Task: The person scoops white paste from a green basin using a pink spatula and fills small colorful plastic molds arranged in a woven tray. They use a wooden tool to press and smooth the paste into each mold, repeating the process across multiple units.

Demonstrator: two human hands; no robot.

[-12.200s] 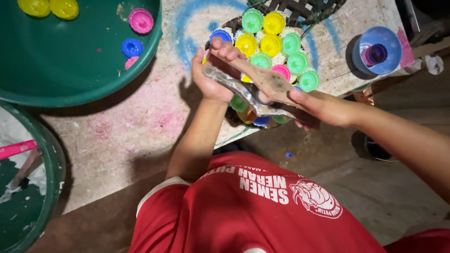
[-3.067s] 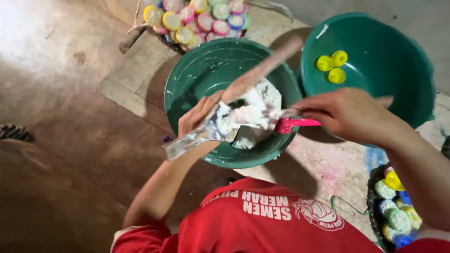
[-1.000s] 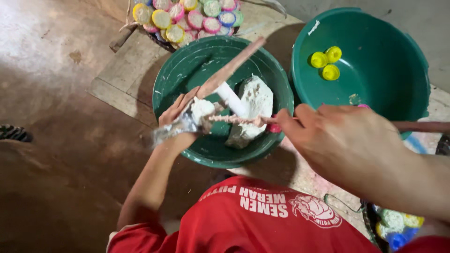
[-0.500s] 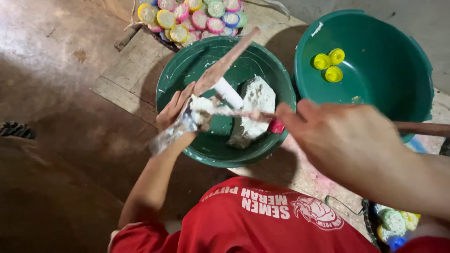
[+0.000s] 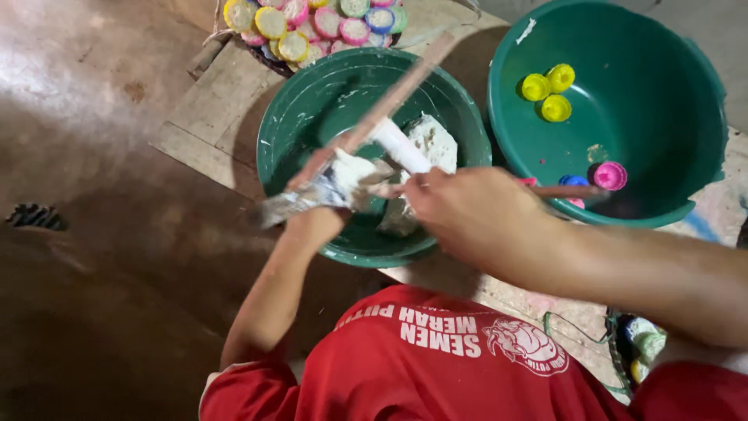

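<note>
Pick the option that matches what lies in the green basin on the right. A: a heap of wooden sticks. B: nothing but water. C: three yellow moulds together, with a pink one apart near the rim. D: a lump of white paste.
C: the right basin holds three yellow moulds clustered together and a pink mould lower down by the rim; the white paste sits in the other basin.

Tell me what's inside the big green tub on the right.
Inside the tub: three yellow moulds, a pink one and a blue one, partly hidden by the stick.
</note>
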